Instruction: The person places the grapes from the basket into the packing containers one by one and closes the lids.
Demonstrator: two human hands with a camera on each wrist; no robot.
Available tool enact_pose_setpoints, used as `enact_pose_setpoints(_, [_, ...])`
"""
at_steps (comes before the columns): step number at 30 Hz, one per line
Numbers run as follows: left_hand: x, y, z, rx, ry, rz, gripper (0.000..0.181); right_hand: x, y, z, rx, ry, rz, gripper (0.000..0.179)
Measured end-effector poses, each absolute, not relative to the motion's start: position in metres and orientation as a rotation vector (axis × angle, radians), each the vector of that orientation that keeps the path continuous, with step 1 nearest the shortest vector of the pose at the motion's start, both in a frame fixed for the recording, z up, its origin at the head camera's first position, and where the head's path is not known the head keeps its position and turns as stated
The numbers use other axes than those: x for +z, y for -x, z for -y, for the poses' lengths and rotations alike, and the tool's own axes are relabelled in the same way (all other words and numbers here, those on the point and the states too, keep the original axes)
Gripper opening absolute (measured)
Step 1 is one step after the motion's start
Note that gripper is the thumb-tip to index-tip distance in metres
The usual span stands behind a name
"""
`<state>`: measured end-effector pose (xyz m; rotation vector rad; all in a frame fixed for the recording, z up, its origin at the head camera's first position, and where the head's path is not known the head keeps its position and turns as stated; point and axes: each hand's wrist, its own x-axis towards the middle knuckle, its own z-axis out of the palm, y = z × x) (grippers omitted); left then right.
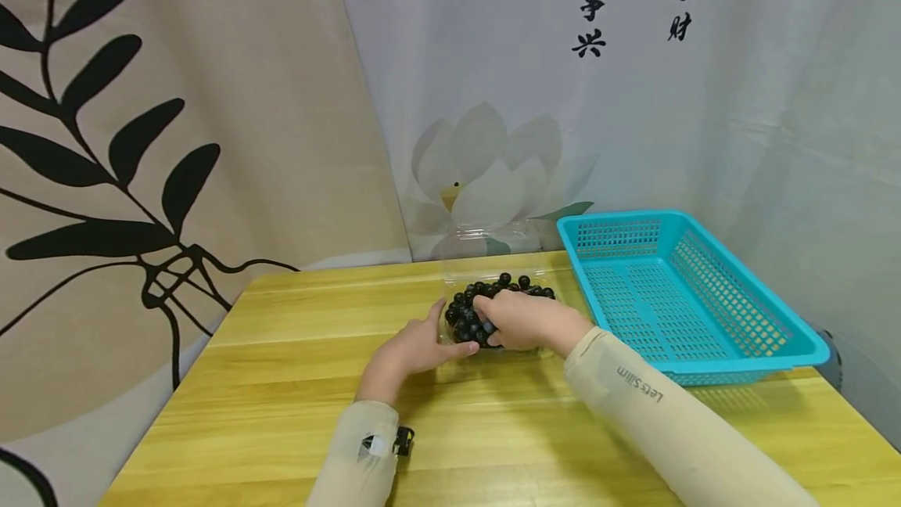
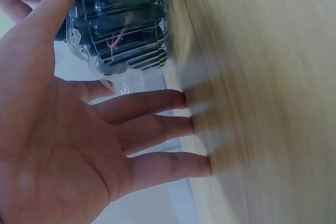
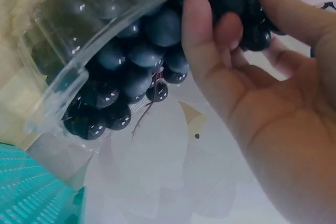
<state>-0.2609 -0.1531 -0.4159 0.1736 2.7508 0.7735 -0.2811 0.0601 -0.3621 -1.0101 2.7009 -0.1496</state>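
Note:
Dark grapes (image 1: 464, 318) fill a clear plastic box (image 2: 126, 30) on the table, its transparent lid raised at the back. At the box's left end is my left hand (image 1: 417, 346). Its thumb touches the near rim, while the other fingers stretch out straight, several tips at the tabletop in the left wrist view. My right hand (image 1: 524, 319) reaches over the box from the right. In the right wrist view its thumb and curled fingers hold grapes (image 3: 256, 36) at the top of the pile; some fingertips are hidden among the fruit. A thin stem (image 3: 142, 116) hangs out.
A turquoise perforated basket (image 1: 591, 288) stands right of the box, near the table's right edge. The yellow wood-grain table (image 1: 281, 397) ends at a printed curtain (image 1: 281, 100) behind. My right forearm crosses in front of the basket.

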Motion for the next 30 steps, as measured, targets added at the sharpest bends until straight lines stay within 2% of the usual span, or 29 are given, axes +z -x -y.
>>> enact_pose_setpoints(2, [-0.415,0.261,0.153,0.763,-0.167,-2.753,0.120,-0.363,0.285,-0.062,-0.221,1.002,-2.645,0.019])
enact_pose_setpoints(6, [-0.415,0.262,0.153,0.743,-0.171,-2.763,0.121,-0.367,0.292,-0.068,-0.379,0.955,-2.556,0.017])
enact_pose_setpoints(13, [-0.414,0.262,0.153,0.731,-0.173,-2.769,0.120,-0.368,0.292,-0.074,-0.470,0.952,-2.523,0.023])
enact_pose_setpoints(25, [-0.416,0.263,0.153,0.727,-0.182,-2.759,0.122,-0.343,0.277,-0.061,-0.207,1.038,-2.786,0.041])
enact_pose_setpoints(30, [-0.417,0.264,0.153,0.717,-0.185,-2.764,0.123,-0.350,0.283,-0.055,-0.226,1.136,-2.732,0.027])
